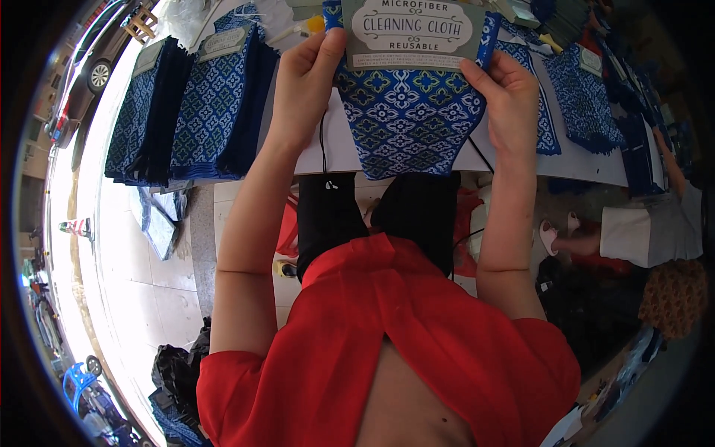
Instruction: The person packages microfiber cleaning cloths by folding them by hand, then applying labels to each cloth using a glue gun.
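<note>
I hold up a blue cloth point(406, 123) with a white and green floral lattice pattern between my two hands. A grey-green card label point(415, 58) is wrapped across its upper part. My left hand point(309, 93) pinches the cloth's left edge beside the label, thumb on top. My right hand point(510, 97) grips the right edge, with its thumb on the label's lower right corner. The cloth's lower end hangs at the table's near edge, above my lap.
Stacks of similar labelled cloths point(216, 112) stand on the white table point(335, 153) to the left. More cloths point(585, 97) lie to the right. Another person's arm point(670, 160) reaches in at far right. Plastic-wrapped packs point(158, 223) lie on the floor, and a car point(100, 71) stands outside.
</note>
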The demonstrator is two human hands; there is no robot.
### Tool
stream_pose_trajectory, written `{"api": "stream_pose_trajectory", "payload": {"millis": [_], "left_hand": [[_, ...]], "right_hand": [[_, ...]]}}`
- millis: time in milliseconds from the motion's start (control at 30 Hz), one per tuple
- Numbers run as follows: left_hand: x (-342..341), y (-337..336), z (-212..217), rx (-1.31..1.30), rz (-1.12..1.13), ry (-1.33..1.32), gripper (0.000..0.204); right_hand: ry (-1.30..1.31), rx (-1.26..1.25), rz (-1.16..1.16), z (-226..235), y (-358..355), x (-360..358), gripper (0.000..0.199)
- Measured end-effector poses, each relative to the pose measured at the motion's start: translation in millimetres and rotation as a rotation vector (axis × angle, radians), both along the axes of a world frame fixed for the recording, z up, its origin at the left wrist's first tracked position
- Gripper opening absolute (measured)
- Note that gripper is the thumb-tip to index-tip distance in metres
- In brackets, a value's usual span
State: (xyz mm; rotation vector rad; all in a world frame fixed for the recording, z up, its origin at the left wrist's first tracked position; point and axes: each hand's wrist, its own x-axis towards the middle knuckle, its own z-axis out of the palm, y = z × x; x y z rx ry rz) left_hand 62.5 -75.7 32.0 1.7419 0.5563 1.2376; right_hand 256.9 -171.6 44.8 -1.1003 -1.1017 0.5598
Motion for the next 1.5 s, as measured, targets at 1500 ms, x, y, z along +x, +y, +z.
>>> {"api": "stream_pose_trajectory", "payload": {"millis": [1500], "left_hand": [[10, -99, -58, -0.523, -0.004, 0.162, 0.010]], "right_hand": [[0.111, -0.051, -0.242, -75, -4, -44, 0.010]]}}
